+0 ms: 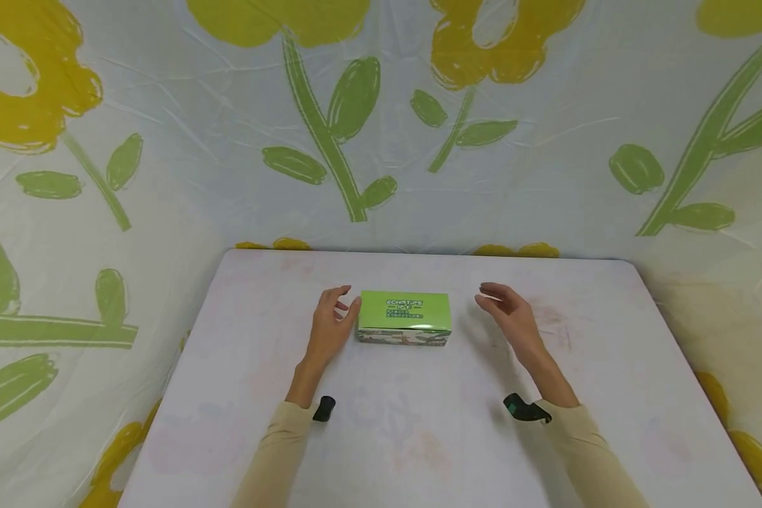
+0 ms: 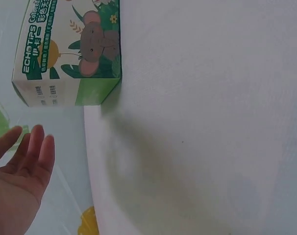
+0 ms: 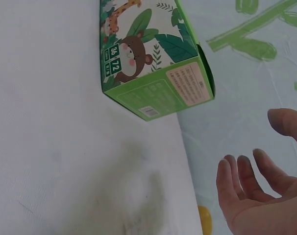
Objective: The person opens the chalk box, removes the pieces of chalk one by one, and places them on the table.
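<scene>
The left hand (image 1: 331, 321) and the right hand (image 1: 513, 317) are both held in a relaxed way, fingers softly bent and a bit spread, thumbs set apart. Between the 2 of them a green box (image 1: 405, 310) is set on the white table (image 1: 381, 402), nearer the far edge. From the head view the left thumb looks almost on the box's end, but a gap can be seen in the left wrist view, so "just beside" is about right. The right hand is held clearly apart. Some fingers are partly covered by their neighbours tbh.

"ECHOTIPS" can be read on the lid, but the smaller lines below are too tiny to be made out. The box gets cut off by the frame in both wrist views: an elephant (image 2: 98, 44) is shown in the left view, a bear-like face (image 3: 131, 56) plus "36" and "72" in the right. A barcode (image 3: 149, 111) is printed on the end panel, though the text around it is too blurry to be read. The underside is hidden.

Both hands are cropped in their wrist views too. In the head view, the 2 beige sleeves (image 1: 276, 444) are chopped by the bottom edge, and the flowered cloth (image 1: 228, 176) is cropped up top.
</scene>
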{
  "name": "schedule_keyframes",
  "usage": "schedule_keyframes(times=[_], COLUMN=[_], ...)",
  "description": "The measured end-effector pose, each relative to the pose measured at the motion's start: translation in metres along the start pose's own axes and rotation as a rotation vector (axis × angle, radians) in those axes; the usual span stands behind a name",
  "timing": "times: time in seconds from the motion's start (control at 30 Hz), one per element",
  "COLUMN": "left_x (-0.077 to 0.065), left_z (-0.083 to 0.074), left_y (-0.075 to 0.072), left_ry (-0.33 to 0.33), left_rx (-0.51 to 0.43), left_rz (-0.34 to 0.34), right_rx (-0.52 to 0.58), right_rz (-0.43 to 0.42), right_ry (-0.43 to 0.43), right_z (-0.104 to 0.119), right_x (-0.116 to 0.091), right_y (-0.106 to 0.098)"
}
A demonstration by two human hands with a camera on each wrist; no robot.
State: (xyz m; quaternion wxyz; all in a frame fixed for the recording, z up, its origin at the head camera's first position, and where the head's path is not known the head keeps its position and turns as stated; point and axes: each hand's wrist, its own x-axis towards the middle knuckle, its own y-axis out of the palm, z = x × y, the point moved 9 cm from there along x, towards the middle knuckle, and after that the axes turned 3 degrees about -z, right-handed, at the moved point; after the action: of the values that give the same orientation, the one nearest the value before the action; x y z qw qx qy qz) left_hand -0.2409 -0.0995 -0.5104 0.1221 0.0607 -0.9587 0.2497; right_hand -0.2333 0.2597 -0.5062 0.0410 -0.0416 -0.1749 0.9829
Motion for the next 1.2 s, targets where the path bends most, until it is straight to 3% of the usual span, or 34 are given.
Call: schedule_keyframes(times=[0.27,0.7,0.93,1.2], left_x=[-0.005,-0.012,-0.017,-0.020], left_z=[0.008,0.018,0.023,0.020], left_y=[0.018,0.029,0.037,0.043], left_ry=[-0.046,-0.069,-0.106,-0.073], left_rx=[-0.051,-0.079,-0.132,-0.183], left_rz=[0.092,0.191,0.296,0.360], right_rx=[-0.006,-0.008,-0.076,-0.083], right_rz=[0.095,0.229,0.269,0.298], right_ry=[0.005,-0.007,-0.055,-0.083], right_z=[-0.004,-0.002,0.000,0.001], right_x=[-0.001,-0.002,-0.004,-0.009], right_y=[0.023,0.055,0.060,0.056])
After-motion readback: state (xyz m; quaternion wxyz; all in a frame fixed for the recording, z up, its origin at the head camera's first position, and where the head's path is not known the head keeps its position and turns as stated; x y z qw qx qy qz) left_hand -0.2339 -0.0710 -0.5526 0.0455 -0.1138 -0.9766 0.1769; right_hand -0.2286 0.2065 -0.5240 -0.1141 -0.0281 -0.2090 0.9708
